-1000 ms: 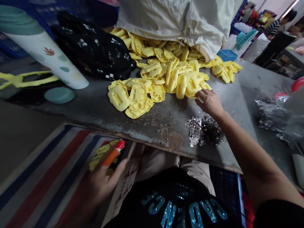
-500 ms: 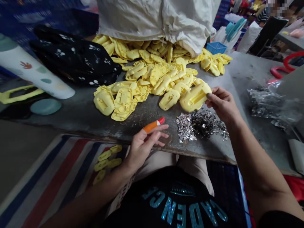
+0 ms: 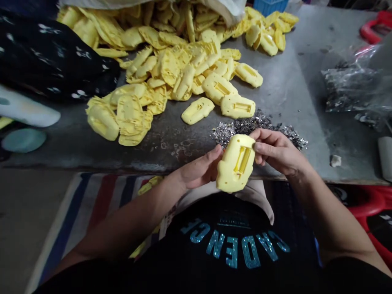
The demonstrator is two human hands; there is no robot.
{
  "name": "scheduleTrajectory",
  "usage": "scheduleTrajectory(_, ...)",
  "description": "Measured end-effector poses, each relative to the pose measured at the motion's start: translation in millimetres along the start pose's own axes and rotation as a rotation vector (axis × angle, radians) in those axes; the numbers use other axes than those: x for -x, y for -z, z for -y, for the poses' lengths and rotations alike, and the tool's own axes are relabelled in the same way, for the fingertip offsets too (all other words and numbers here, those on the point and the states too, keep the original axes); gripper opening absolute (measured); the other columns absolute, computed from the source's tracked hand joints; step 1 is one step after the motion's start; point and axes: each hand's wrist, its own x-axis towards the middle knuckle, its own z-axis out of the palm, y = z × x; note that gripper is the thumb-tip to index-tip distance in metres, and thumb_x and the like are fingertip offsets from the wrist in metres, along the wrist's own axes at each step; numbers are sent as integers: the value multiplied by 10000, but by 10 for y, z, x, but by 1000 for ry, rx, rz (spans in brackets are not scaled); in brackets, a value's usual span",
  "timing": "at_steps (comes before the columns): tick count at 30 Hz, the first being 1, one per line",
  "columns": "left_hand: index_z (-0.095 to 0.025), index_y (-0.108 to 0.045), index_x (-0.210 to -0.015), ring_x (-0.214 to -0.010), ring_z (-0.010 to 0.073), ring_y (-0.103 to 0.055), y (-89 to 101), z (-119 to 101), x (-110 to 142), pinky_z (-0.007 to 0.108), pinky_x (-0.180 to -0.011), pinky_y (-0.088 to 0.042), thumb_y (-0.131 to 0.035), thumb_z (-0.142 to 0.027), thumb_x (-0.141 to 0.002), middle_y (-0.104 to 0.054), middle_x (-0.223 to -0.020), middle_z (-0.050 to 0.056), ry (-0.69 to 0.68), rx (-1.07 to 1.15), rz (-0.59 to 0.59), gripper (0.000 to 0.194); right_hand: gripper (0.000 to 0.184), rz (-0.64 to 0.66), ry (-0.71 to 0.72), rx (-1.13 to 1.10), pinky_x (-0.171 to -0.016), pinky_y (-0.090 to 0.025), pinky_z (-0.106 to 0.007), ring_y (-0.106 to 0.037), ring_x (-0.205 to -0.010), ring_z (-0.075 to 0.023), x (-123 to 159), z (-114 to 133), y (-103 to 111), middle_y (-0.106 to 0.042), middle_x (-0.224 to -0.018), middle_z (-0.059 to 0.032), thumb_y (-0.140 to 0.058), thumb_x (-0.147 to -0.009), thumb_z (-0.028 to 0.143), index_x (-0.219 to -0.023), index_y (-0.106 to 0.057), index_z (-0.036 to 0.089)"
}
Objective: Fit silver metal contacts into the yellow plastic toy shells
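Observation:
Close to my body, I hold a yellow plastic shell (image 3: 230, 169) tilted above the table's front edge. A slotted recess and small holes show on its face. My right hand (image 3: 277, 152) pinches its upper right edge between thumb and fingers. At its left side is my left hand (image 3: 200, 168), thumb along the edge, with the fingers mostly hidden behind the shell. Just beyond my hands lies a spread of small shiny metal pieces (image 3: 223, 132), partly covered by the shell and my right hand. Two similar shells, one a yellow shell (image 3: 238, 107), rest right behind the metal pieces.
A large heap of yellow shells (image 3: 171, 67) spills from a white sack (image 3: 235, 9) across the grey table (image 3: 275, 90). A black patterned bag (image 3: 55, 61) and a bottle (image 3: 27, 108) stand left. Clear plastic bags of dark pieces (image 3: 352, 87) lie right, near red handles (image 3: 372, 30).
My right hand has brought a shell from beside the pile toward my body. My left hand has moved up and right to meet it. The view has tipped downward.

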Motion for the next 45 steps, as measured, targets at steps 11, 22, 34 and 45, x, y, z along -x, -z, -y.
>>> scheduleTrajectory(11, -349, -667, -1669, -1091, 327, -902, -133, 235, 412, 373, -909, -729, -742, -633, -1053, -864, -1420, 129, 137, 131, -66, 682, 290, -334, 230, 542, -847, -626, -350, -754, -916, -186, 672, -554, 8, -842, -1110, -34, -885, -1008, 464, -1215, -804, 278)
scheduleTrajectory(22, -274, -878, -1389, -869, 323, -910, -392, 192, 177, 324, -662, -716, -730, -700, -1033, -897, -1325, 123, 242, 240, -225, 575, 121, -817, 222, 1461, -994, -519, -485, -741, -1080, -304, 897, -490, 917, -821, -1101, -66, -770, -1035, 337, -1112, -856, 301)
scheduleTrajectory(34, -225, -791, -1487, -861, 289, -906, -364, 265, 143, 312, -700, -709, -687, -707, -1084, -900, -1296, 125, 357, 338, -118, 637, 132, -643, 245, 1420, -949, -555, -464, -756, -1054, -283, 995, -453, 656, -816, -1118, -61, -745, -1085, 324, -1177, -839, 310)
scheduleTrajectory(45, -284, -800, -1531, -835, 274, -897, -372, 290, 183, 288, -653, -693, -750, -767, -1016, -901, -1306, 121, 394, 338, -161, 708, 79, -587, 179, 1397, -843, -556, -408, -725, -900, -245, 838, -268, 652, -758, -961, -42, -717, -1054, 273, -1022, -790, 266)
